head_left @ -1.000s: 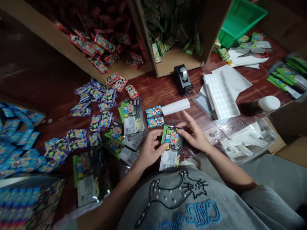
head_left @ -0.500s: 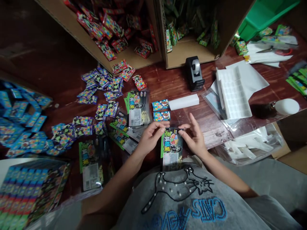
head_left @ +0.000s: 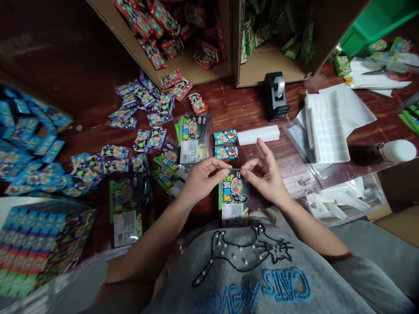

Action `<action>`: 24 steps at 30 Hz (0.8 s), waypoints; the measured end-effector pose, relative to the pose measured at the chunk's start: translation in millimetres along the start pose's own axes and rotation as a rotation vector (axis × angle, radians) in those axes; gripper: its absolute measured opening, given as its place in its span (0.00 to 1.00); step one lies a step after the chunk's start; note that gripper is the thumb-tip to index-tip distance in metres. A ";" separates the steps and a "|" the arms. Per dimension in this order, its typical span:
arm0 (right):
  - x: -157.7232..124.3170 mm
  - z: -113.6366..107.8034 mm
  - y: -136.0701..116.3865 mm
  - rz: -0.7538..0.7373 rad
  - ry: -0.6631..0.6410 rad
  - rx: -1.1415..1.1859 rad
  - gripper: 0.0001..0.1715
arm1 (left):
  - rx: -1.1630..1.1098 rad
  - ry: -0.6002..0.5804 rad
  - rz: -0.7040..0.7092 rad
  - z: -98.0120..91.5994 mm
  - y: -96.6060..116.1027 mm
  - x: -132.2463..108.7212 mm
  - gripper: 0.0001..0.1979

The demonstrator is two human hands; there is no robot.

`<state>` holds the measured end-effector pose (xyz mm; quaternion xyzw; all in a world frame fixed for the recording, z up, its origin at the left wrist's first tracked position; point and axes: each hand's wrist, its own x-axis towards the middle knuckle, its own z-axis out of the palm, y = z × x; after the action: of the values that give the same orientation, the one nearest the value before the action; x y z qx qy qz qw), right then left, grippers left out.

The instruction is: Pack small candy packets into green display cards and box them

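Note:
Close in front of my body is a printed candy bag (head_left: 233, 192), black and green with a white label panel, its top edge toward the table. My left hand (head_left: 207, 176) pinches that top edge near its left corner. From the other side my right hand (head_left: 263, 174) pinches the same edge, thumb against forefinger, with another finger raised. Just beyond my fingertips lie two blue candy packets (head_left: 225, 145), one above the other. A white folded paper strip (head_left: 258, 134) touches the upper packet's right end.
More printed bags (head_left: 193, 139) lie left of my hands, near scattered purple packets (head_left: 157, 137). Cardboard boxes hold red packets (head_left: 163, 19) and green packets (head_left: 290, 46). A tape dispenser (head_left: 276, 96), white sheets (head_left: 329, 128) and a white-capped bottle (head_left: 399, 151) stand or lie to the right.
The camera view has shifted slightly, so the table things appear farther right and higher. My hands have drawn a little closer together along the bag's top edge.

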<state>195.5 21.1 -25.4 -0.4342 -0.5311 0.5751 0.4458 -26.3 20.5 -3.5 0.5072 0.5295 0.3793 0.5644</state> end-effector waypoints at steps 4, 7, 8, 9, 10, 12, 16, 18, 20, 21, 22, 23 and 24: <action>10.2 2.1 -5.9 0.125 0.006 0.126 0.63 | -0.032 0.003 -0.061 -5.2 3.5 4.6 0.11; 11.2 0.0 -9.5 0.157 0.005 0.146 0.63 | -0.054 -0.026 -0.079 -10.6 -0.7 5.7 0.12; 9.8 -1.1 -11.1 0.147 -0.003 0.134 0.63 | -0.056 -0.041 -0.078 -12.0 -2.6 5.4 0.11; 7.9 -2.4 -12.8 0.129 -0.014 0.114 0.62 | -0.055 -0.057 -0.072 -12.9 -4.5 4.9 0.11; 5.6 -3.6 -14.8 0.105 -0.030 0.090 0.60 | -0.052 -0.067 -0.063 -13.5 -6.0 4.4 0.11; 0.9 -5.8 -18.6 0.047 -0.075 0.034 0.56 | -0.056 -0.081 -0.048 -13.7 -7.8 3.9 0.11; -3.9 -11.0 -20.4 -0.039 -0.147 -0.066 0.50 | -0.066 -0.066 -0.054 -13.4 -5.8 4.7 0.11; -2.5 -15.8 -19.8 -0.041 -0.157 -0.095 0.47 | -0.059 -0.095 -0.048 -13.9 -3.1 3.7 0.10; 2.0 -22.0 -22.5 -0.041 -0.149 -0.117 0.42 | -0.058 -0.130 -0.025 -14.0 -1.0 1.1 0.10; 5.6 -25.1 -26.0 -0.047 -0.137 -0.134 0.36 | -0.056 -0.134 -0.007 -13.6 -0.6 -0.5 0.09; 9.8 -27.8 -30.9 -0.058 -0.128 -0.160 0.29 | -0.049 -0.125 0.014 -12.8 -0.7 -2.0 0.09; 14.5 -29.7 -37.0 -0.073 -0.138 -0.196 0.20 | -0.035 -0.108 0.036 -11.5 -1.3 -3.2 0.08; 19.5 -30.6 -43.5 -0.091 -0.181 -0.239 0.13 | -0.018 -0.088 0.057 -9.9 -2.2 -4.0 0.08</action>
<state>223.1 48.6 15.8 -0.4060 -0.6531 0.5236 0.3667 -36.9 17.9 -4.1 0.5333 0.4860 0.3774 0.5805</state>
